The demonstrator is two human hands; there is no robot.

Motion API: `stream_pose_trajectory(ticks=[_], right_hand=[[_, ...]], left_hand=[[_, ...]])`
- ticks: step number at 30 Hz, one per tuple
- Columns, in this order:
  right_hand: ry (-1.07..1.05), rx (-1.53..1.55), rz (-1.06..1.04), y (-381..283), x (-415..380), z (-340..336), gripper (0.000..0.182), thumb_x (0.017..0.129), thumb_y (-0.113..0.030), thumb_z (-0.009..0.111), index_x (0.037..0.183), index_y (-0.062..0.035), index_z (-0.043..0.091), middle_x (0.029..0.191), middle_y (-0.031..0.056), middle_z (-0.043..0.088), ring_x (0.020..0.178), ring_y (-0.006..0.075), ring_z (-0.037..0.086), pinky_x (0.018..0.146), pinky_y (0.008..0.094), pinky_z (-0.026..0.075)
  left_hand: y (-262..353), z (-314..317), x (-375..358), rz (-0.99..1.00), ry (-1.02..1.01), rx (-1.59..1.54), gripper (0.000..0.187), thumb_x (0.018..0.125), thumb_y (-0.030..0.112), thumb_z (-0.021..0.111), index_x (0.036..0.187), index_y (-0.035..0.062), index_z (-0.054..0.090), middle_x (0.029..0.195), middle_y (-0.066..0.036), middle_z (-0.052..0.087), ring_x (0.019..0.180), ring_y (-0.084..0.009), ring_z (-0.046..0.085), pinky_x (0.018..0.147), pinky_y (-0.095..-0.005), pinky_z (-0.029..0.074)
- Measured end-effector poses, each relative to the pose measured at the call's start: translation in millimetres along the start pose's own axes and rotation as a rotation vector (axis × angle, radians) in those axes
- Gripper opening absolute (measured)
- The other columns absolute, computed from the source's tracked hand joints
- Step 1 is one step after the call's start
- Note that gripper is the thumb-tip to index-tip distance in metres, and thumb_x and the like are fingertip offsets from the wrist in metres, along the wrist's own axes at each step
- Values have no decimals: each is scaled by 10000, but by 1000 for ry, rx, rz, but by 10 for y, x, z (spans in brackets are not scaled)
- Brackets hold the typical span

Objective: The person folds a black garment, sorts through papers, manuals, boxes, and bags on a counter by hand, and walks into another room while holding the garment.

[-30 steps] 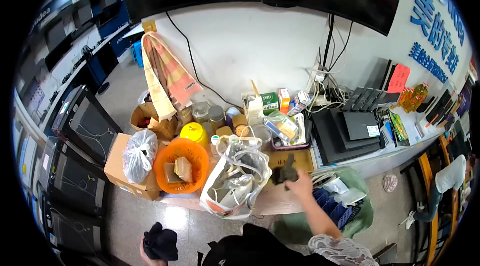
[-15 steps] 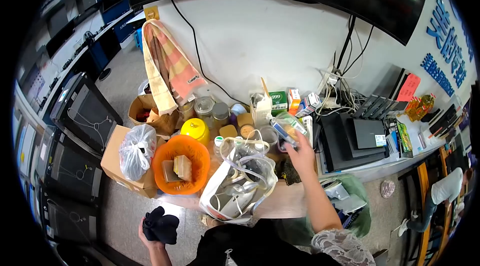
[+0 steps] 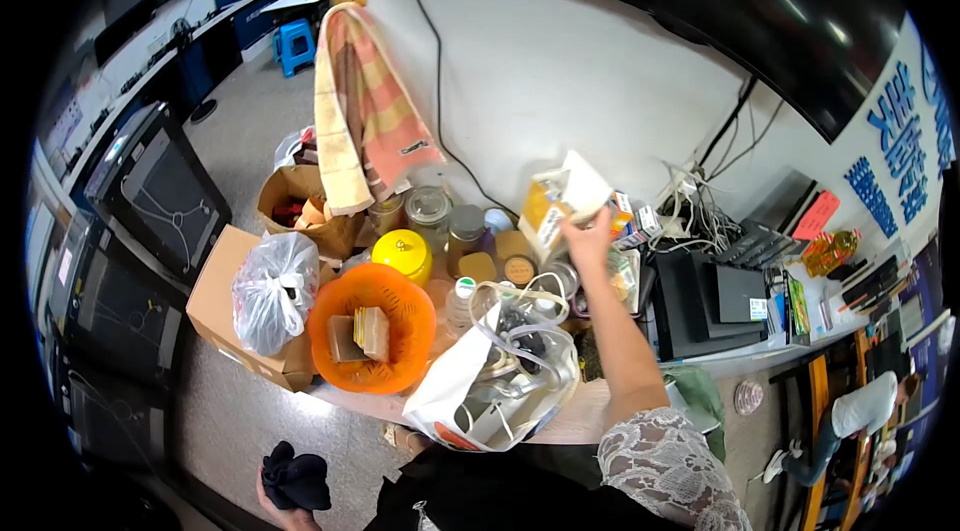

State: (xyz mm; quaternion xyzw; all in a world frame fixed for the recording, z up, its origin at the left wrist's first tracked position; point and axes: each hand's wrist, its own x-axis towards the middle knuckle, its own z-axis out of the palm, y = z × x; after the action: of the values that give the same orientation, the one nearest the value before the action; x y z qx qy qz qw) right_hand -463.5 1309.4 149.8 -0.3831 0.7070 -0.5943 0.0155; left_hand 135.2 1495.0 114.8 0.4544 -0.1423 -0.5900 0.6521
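Note:
My right hand [image 3: 588, 236] is closed on the lower right side of an open white and yellow carton [image 3: 562, 203], which is tilted at the back of the table [image 3: 580, 409]. Jars stand to its left and small medicine boxes [image 3: 638, 223] to its right. Low at the left, my left hand [image 3: 280, 511] holds a bunched black cloth [image 3: 295, 477] beside the table, over the floor. Between the hands are a white bag [image 3: 445, 396] with tubing and an orange basket [image 3: 330, 336] holding two blocks.
A plastic bag [image 3: 272, 296] lies on a cardboard box [image 3: 225, 281] at the left. A towel [image 3: 375, 121] hangs on the wall. Black devices [image 3: 700, 281] and cables [image 3: 700, 206] are at the right. A person [image 3: 865, 406] is at the far right.
My right hand has left the clear packet and now grips the carton, which has tilted. My left hand still has the black cloth. The view has shifted.

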Motion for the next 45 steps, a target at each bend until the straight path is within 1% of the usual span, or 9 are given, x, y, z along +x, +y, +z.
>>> stream_pose_trajectory(ticks=[4, 20, 23, 31, 33, 35, 38, 41, 45], right_hand=[[-171, 462, -125, -381, 293, -246, 571, 665, 22, 709, 1127, -13, 377, 1113, 123, 507, 1026, 197, 511, 893, 322, 407], [-638, 602, -67, -576, 360, 100, 710, 563, 97, 600, 1216, -61, 368, 1137, 53, 481, 1124, 176, 441, 985, 311, 320], [-661, 584, -151, -774, 152, -61, 763, 577, 92, 628, 1254, -62, 311, 1203, 78, 437, 1164, 192, 417, 997, 332, 311], [-580, 418, -397, -1243, -625, -559, 826, 671, -8, 686, 1337, -52, 200, 1259, 150, 391, 1187, 248, 406, 981, 386, 343], [-662, 299, -537, -1438, -674, -692, 658, 704, -56, 665, 1274, -44, 335, 1276, 174, 378, 1174, 273, 413, 968, 385, 337], [-738, 173, -675, -1650, -739, -853, 508, 737, -103, 643, 1211, -36, 470, 1293, 197, 365, 1162, 297, 420, 956, 385, 331], [-815, 372, -508, -1473, -940, -826, 346, 778, -171, 620, 1087, -27, 562, 1269, 193, 382, 1146, 299, 424, 962, 385, 320], [-794, 379, -432, -1366, -1099, -859, 297, 782, -175, 614, 1039, -36, 562, 1253, 179, 393, 1144, 288, 417, 967, 391, 314], [-664, 580, -355, -1264, -1201, -801, 194, 781, -158, 608, 926, -47, 542, 1253, 167, 395, 1123, 264, 426, 959, 374, 320]], left_hand=[[0, -457, 222, 13, 27, -95, 408, 878, 288, 410, 1018, -49, 594, 934, -162, 637, 854, -272, 605, 805, -365, 481], [246, 173, 692, -156, -219, -100, 386, 901, 282, 390, 1093, -9, 557, 1042, -182, 606, 908, -286, 596, 817, -381, 487], [213, 94, 687, 77, 54, 25, 384, 903, 269, 399, 1205, 38, 456, 1093, -186, 577, 924, -298, 588, 807, -400, 488], [429, 1293, 470, 148, -487, 554, 738, 707, 208, 639, 1332, -30, 329, 909, -98, 600, 785, -165, 595, 704, -264, 479], [435, 2055, 236, 105, -798, 549, 771, 696, 184, 676, 1343, -28, 314, 983, -140, 611, 836, -182, 612, 733, -262, 477], [306, 2393, 299, 471, -1126, 805, 767, 695, 99, 726, 1338, -26, 325, 881, -119, 642, 798, -156, 620, 723, -260, 464], [182, 3063, 79, 603, -1345, 1033, 827, 647, 233, 794, 1320, 2, 372, 796, -129, 621, 717, -173, 623, 674, -258, 465], [-134, 3362, 37, 717, -1421, 1285, 470, 755, 332, 687, 1182, 198, 543, 830, -94, 643, 705, -284, 621, 618, -332, 489], [-424, 3332, 28, 696, -1394, 1236, 266, 786, 316, 653, 1004, 165, 624, 817, -88, 641, 710, -277, 620, 617, -330, 489]])
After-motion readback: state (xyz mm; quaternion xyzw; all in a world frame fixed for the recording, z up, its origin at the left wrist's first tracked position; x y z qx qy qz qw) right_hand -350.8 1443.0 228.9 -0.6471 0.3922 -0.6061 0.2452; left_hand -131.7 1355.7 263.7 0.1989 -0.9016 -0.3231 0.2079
